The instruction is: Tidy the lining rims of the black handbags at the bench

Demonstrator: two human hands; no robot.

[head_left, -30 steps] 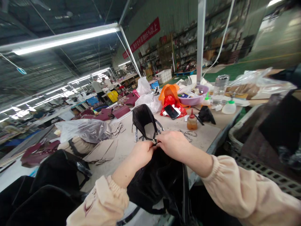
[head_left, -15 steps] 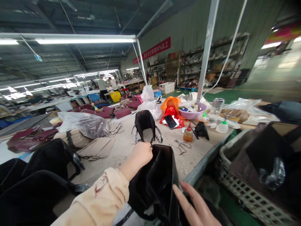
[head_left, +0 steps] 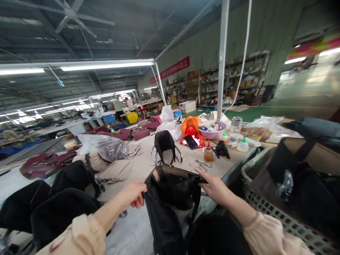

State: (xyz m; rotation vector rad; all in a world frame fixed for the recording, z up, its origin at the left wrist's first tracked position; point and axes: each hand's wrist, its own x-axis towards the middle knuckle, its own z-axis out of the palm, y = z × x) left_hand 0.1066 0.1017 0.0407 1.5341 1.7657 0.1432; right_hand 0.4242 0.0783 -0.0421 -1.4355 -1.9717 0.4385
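Black bag point(head_left: 166, 212), mouth upward, long axis near upright, 2 hands point(head_left: 135, 193) point(head_left: 214, 186) alongside

"95%以上" on the red banner point(head_left: 170, 69)

Grn wall point(head_left: 283, 39) w/ red banner point(head_left: 175, 69), packed shelving point(head_left: 241, 76) alongside, clg fan point(head_left: 71, 14) + strip light point(head_left: 108, 66) overhead, grn flr point(head_left: 287, 111)

one head camera, looking forward and down over a work table point(head_left: 145, 154)

the view is taken from the person's head, above and behind the left hand point(head_left: 136, 192) and the right hand point(head_left: 214, 186), which appear quite near in the lower half. beyond them it reaches to the far shelves point(head_left: 247, 76) and the ceiling fan point(head_left: 71, 13).
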